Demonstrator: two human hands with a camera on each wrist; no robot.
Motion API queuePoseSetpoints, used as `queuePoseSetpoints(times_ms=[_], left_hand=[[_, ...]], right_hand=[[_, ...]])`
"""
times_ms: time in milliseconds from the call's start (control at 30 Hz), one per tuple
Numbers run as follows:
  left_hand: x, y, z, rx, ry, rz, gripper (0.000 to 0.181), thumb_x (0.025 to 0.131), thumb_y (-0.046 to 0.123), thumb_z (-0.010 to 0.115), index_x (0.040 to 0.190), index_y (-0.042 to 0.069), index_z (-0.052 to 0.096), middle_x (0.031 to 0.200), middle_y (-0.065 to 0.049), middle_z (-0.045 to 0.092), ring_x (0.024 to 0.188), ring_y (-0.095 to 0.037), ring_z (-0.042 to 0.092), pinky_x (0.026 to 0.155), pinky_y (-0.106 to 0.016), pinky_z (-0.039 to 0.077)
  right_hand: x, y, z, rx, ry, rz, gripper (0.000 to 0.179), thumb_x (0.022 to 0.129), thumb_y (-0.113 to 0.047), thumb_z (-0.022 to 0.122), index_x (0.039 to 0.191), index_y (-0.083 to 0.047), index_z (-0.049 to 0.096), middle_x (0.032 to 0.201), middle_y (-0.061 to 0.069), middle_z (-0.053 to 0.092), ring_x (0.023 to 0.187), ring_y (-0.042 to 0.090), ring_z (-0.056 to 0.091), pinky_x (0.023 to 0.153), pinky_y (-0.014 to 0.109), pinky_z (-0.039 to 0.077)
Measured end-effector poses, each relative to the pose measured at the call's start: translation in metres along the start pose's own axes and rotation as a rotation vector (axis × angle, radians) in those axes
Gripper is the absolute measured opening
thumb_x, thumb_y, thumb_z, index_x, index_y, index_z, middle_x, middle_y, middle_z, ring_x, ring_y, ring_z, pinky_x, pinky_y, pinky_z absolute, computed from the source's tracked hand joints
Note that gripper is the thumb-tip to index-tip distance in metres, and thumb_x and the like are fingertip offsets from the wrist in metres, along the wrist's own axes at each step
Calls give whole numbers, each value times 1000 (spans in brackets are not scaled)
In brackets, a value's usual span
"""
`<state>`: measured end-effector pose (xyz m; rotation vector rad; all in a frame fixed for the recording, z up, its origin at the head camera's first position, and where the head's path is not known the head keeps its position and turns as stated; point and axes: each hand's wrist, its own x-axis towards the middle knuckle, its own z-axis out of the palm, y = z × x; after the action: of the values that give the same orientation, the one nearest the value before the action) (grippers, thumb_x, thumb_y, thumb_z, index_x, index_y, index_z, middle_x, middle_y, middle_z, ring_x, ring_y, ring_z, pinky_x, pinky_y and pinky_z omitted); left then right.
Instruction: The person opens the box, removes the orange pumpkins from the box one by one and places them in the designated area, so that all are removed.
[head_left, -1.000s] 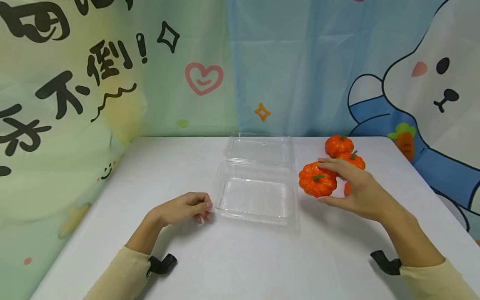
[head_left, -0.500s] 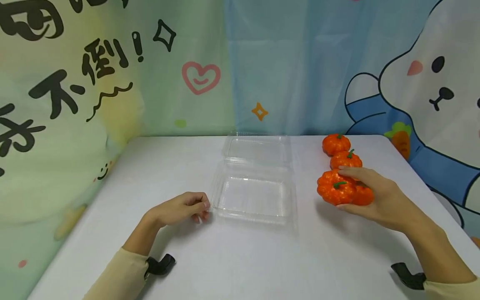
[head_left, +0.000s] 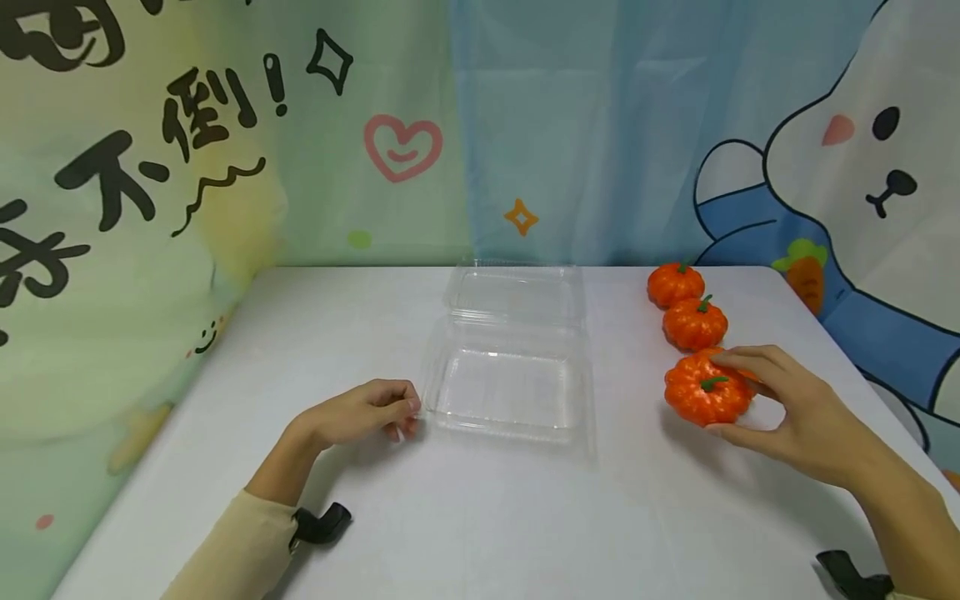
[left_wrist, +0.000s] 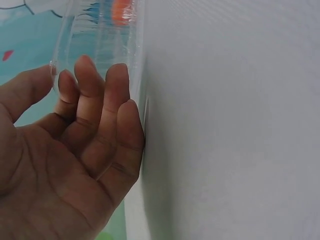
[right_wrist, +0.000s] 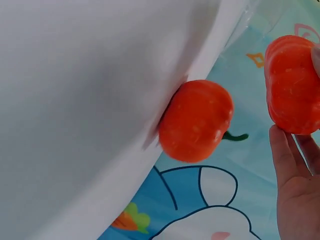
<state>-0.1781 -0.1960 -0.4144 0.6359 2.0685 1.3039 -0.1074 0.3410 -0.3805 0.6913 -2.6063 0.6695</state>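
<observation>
My right hand (head_left: 798, 421) holds an orange toy pumpkin (head_left: 705, 392) with a green stem, thumb on the near side and fingers on the far side. In the right wrist view this held pumpkin (right_wrist: 292, 85) appears at the right edge, apart from another pumpkin (right_wrist: 197, 122) on the table. Held low over the right of the table, it partly covers an orange shape behind it. My left hand (head_left: 363, 412) pinches the left rim of a clear plastic clamshell box (head_left: 510, 392), which lies with its lid raised back. In the left wrist view, the box rim (left_wrist: 52, 75) meets the thumb tip.
Two more pumpkins, a far one (head_left: 675, 285) and a middle one (head_left: 694, 323), stand in a row at the back right. The white table (head_left: 480, 517) ends at a printed cloth backdrop (head_left: 585, 150). The box lid (head_left: 517, 292) reaches the table's back edge.
My right hand has moved rightward and nearer to me with the pumpkin, away from the box and down the pumpkin row. The left hand and the box stay in place.
</observation>
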Motion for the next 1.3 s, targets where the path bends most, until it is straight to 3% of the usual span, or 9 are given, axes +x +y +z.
queuePoseSetpoints(times_ms=[267, 367, 433, 533, 667, 867, 1067, 1300], left_hand=[[-1, 2, 0, -11, -1, -4, 22, 106, 19, 53, 101, 0, 60, 95, -15, 66, 94, -29, 65, 82, -36, 58], [-2, 1, 0, -10, 1, -2, 22, 106, 20, 52, 101, 0, 60, 94, -14, 66, 93, -29, 65, 82, -36, 58], [-1, 0, 0, -10, 0, -1, 22, 106, 20, 52, 101, 0, 60, 94, -15, 66, 93, -29, 65, 82, -35, 57], [-1, -1, 0, -6, -5, 2, 23, 107, 20, 52, 101, -1, 60, 94, -15, 66, 93, -28, 65, 82, -35, 57], [-2, -2, 0, 3, -10, 12, 25, 107, 21, 52, 101, -1, 59, 94, -15, 65, 93, -28, 65, 81, -35, 57], [-1, -1, -2, 15, -6, 21, 23, 108, 20, 52, 100, -1, 59, 94, -14, 65, 90, -27, 65, 80, -34, 57], [0, 0, -1, 5, -9, 16, 25, 107, 21, 53, 101, -2, 60, 95, -14, 65, 91, -27, 64, 81, -35, 57], [-1, -2, -1, -5, -1, 4, 22, 107, 20, 53, 99, 1, 60, 94, -14, 65, 91, -25, 64, 80, -34, 57]], right_hand=[[-22, 10, -4, -75, -44, 68, 88, 53, -19, 104, 131, -12, 63, 123, 5, 60, 114, -13, 40, 85, -7, 32], [-28, 13, -5, -94, -61, 91, 87, 55, -25, 103, 131, -12, 63, 122, 6, 61, 112, -5, 46, 82, -6, 34], [-31, 14, -6, -113, -74, 111, 86, 57, -28, 102, 131, -11, 62, 123, 8, 61, 111, 8, 52, 80, -3, 38], [-36, 17, -6, -145, -100, 154, 85, 59, -31, 101, 131, -11, 62, 125, 11, 61, 105, 24, 55, 75, 6, 49], [-42, 21, -6, -153, -159, 213, 84, 62, -32, 100, 132, -6, 60, 127, 19, 60, 104, 35, 58, 70, 32, 61], [-50, 29, -8, -100, -259, 325, 88, 68, -38, 96, 136, -1, 54, 132, 27, 54, 108, 47, 57, 76, 58, 58], [-55, 39, -17, -75, -362, 428, 93, 70, -39, 94, 138, 5, 48, 134, 34, 49, 109, 57, 54, 81, 66, 54], [-53, 41, -18, -70, -407, 459, 91, 72, -33, 94, 137, 9, 47, 131, 37, 48, 109, 61, 53, 83, 66, 54]])
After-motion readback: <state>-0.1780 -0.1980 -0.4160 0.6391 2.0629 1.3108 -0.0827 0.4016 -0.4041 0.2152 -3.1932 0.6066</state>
